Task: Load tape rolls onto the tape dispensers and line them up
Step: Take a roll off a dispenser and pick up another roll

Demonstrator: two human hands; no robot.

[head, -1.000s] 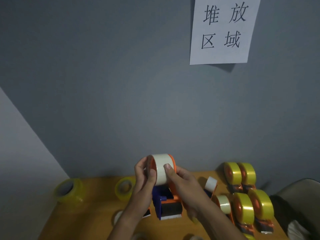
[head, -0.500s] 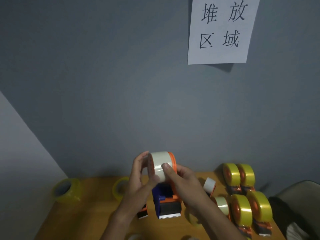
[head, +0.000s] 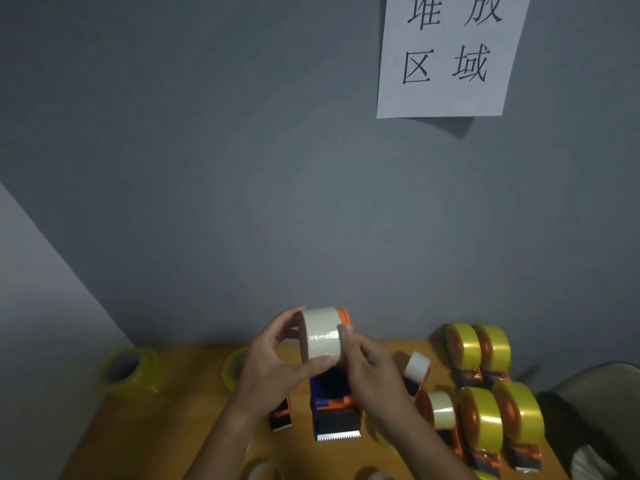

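Note:
Above the wooden table (head: 166,424) I hold an orange and blue tape dispenser (head: 336,414) with a whitish tape roll (head: 320,336) on its hub. My left hand (head: 273,365) grips the roll from the left, thumb under it. My right hand (head: 370,368) holds the dispenser's right side, with the thumb tip on the roll's face. Several loaded dispensers with yellow rolls (head: 498,417) stand in rows at the right, with two whitish-rolled ones (head: 440,408) beside them. Loose yellow rolls (head: 131,370) lie at the back left.
A grey wall (head: 242,168) rises right behind the table, with a white paper sign (head: 446,57) on it. Another dispenser (head: 280,415) sits under my left wrist. More rolls (head: 263,471) show at the front edge. A dark chair (head: 599,410) stands at the right.
My left thumb has slid from the roll's front to underneath it, and the roll sits further onto the hub. The view has shifted slightly.

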